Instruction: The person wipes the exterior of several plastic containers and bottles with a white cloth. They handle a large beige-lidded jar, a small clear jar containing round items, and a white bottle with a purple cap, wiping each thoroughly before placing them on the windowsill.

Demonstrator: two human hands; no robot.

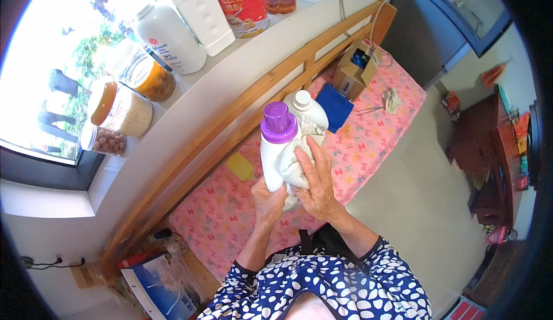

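Note:
A white plastic bottle with a purple cap [279, 122] is held up in front of me, tilted slightly. My left hand [269, 200] grips it low down, fingers wrapped round its base. A whitish cloth [292, 163] lies against the bottle's right side. My right hand [317, 177] presses this cloth onto the bottle, its fingers bent over the fabric. Just behind stands a second white bottle with a white cap [302, 101], partly hidden by the first one. On the pink bed left of the bottles is a yellow piece [241, 166], whose kind I cannot make out.
The pink patterned bed [368, 147] carries a blue cloth [334, 107], a cardboard box [356, 73] and a crumpled pale cloth [391, 100]. A wooden rail [230, 113] runs along it. Several jars and containers line the windowsill [190, 87]. Dark wooden furniture [489, 153] stands right.

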